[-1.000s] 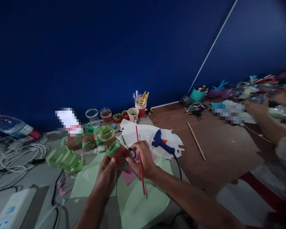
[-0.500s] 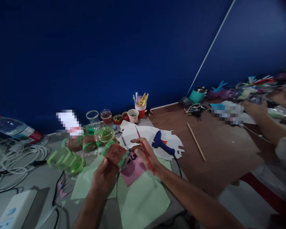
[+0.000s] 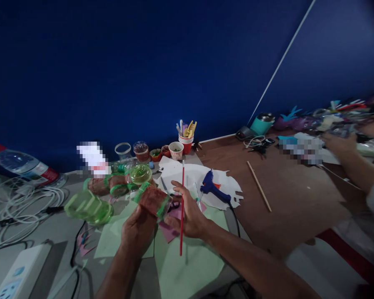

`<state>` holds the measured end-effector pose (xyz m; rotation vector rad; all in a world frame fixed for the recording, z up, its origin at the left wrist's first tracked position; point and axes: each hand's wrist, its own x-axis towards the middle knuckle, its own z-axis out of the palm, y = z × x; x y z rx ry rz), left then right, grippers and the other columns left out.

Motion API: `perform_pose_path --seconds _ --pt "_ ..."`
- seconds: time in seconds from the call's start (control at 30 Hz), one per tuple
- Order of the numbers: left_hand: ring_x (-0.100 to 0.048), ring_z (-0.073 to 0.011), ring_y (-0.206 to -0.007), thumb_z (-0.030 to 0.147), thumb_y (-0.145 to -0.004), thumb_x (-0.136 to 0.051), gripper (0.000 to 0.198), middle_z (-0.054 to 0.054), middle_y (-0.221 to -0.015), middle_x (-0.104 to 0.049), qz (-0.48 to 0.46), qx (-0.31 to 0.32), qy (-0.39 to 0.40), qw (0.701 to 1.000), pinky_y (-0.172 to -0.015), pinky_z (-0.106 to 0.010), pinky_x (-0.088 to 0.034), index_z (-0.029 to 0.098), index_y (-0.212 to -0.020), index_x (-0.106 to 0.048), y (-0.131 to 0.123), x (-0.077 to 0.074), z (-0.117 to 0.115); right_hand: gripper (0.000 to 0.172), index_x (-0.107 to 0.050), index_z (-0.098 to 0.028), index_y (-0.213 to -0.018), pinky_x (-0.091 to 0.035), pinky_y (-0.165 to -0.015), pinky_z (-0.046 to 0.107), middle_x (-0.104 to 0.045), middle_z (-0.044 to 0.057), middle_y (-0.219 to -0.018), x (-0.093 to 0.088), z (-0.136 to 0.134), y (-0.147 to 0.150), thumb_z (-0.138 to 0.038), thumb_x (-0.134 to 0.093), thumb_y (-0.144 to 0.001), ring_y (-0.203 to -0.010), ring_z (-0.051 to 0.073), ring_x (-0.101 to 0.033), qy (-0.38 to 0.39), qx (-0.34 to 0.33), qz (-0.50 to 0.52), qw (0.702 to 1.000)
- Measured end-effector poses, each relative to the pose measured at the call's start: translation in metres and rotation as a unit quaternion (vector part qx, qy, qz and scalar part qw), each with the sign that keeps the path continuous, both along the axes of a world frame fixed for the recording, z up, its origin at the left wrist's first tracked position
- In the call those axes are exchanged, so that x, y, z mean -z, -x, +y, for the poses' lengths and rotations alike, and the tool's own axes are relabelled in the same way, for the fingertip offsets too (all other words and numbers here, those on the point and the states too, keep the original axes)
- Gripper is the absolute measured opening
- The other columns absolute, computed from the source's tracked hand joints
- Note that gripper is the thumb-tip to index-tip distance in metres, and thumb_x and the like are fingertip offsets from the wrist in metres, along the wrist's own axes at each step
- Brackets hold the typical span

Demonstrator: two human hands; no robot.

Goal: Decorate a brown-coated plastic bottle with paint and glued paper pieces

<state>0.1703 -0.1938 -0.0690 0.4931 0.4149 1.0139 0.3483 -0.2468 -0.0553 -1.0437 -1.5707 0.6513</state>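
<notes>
My left hand is wrapped round a clear plastic bottle section coloured reddish brown, with green bands at both ends; it is tilted. In my right hand is a red paintbrush, nearly upright between the fingers, bristle end away from me. The right fingertips are close to the section's right end; whether they touch it I cannot tell. Beneath lie a pink sheet and pale green paper. Scissors, partly hidden, lie behind the right hand. Similar brown and green pieces stand farther left.
A blue glue gun lies on white cut paper. Behind are paper cups. A wooden stick lies right. At left are a green bottle piece, coiled cables and a power strip. Another person's hand works far right.
The paintbrush has swung from slanted to nearly upright in my right hand, and its handle end is lower. My right hand has moved closer to the bottle section's right end.
</notes>
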Motion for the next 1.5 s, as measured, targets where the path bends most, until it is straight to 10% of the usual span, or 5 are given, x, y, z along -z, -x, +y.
perform_pose_path --seconds 0.7,0.9,1.07,1.23,1.5 --pt "-0.055 -0.0286 -0.121 0.032 -0.074 -0.073 0.042 -0.009 -0.119 -0.069 0.121 -0.038 -0.011 0.992 -0.106 -0.039 -0.040 0.019 -0.114 -0.066 -0.008 -0.007 -0.009 0.067 -0.033 -0.018 -0.129 -0.045 -0.097 0.047 -0.032 0.024 -0.143 -0.001 0.001 0.005 -0.031 -0.069 -0.075 -0.130 0.034 -0.041 -0.063 0.078 -0.077 0.992" --pt "-0.052 -0.0271 -0.124 0.028 -0.075 -0.071 0.042 -0.010 -0.124 -0.066 0.102 -0.050 -0.034 0.993 -0.107 -0.039 -0.038 0.017 -0.115 -0.065 -0.008 -0.011 -0.005 0.028 -0.048 -0.023 -0.113 -0.050 -0.073 0.038 -0.062 0.008 -0.101 -0.015 0.009 -0.020 -0.041 -0.043 -0.093 -0.073 0.017 -0.060 -0.052 0.133 0.194 0.971" --pt "-0.056 -0.0264 -0.121 0.030 -0.073 -0.073 0.035 -0.007 -0.115 -0.071 0.117 -0.071 -0.020 0.990 -0.107 -0.040 -0.038 0.018 -0.106 -0.069 -0.006 -0.006 -0.004 0.045 -0.056 -0.022 -0.097 -0.039 -0.048 0.029 -0.056 0.000 -0.064 -0.032 0.023 -0.048 -0.061 -0.037 -0.088 -0.047 0.013 -0.044 0.039 0.111 0.417 0.901" --pt "-0.056 -0.0272 -0.120 0.032 -0.072 -0.074 0.040 -0.007 -0.117 -0.070 0.115 -0.063 -0.023 0.991 -0.110 -0.041 -0.035 0.019 -0.109 -0.069 -0.004 -0.008 -0.002 0.051 -0.049 -0.021 -0.064 -0.030 -0.040 0.024 -0.038 -0.005 -0.047 -0.031 0.030 -0.060 -0.069 -0.048 -0.081 -0.039 0.009 -0.033 0.122 0.072 0.472 0.870" --pt "-0.053 -0.0284 -0.124 0.030 -0.069 -0.076 0.040 -0.006 -0.115 -0.071 0.134 -0.081 0.000 0.988 -0.113 -0.043 -0.031 0.019 -0.107 -0.070 -0.002 -0.008 0.001 0.048 -0.059 -0.017 -0.065 -0.027 -0.035 0.019 -0.055 -0.001 -0.048 -0.022 0.033 -0.054 -0.063 -0.064 -0.073 -0.037 0.008 -0.043 0.158 0.042 0.468 0.868"
